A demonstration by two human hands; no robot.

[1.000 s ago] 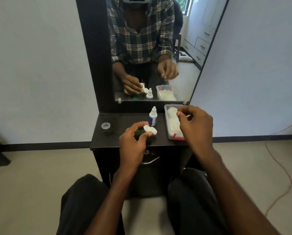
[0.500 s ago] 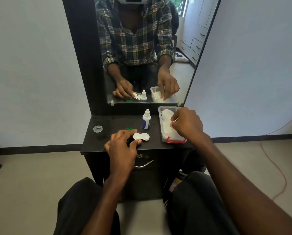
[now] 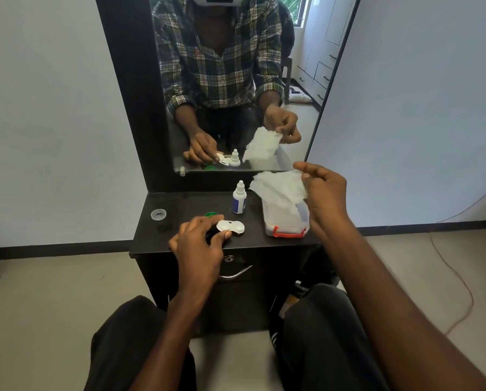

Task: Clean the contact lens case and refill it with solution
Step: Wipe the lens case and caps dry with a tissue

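Observation:
A white two-well contact lens case (image 3: pixel 231 226) lies on the black dresser top (image 3: pixel 185 203). My left hand (image 3: pixel 198 244) pinches its left end with thumb and fingers. A small white solution bottle (image 3: pixel 239 198) with a blue label stands upright just behind the case. My right hand (image 3: pixel 322 193) holds a white tissue (image 3: pixel 279 187) up in the air above a clear plastic tissue box (image 3: pixel 285 221) with a red clasp. A green cap (image 3: pixel 210 214) lies behind my left hand, partly hidden.
A small clear round lid (image 3: pixel 158 214) sits at the dresser's left side. A tall mirror (image 3: pixel 236 80) rises behind the top and reflects me. A metal drawer handle (image 3: pixel 236 273) is below the front edge. My knees are under the dresser; a red cable (image 3: pixel 459 277) lies on the floor at right.
My right hand has pulled a tissue out of the box and lifted it. My left hand has lowered the lens case to the dresser top and stays on it.

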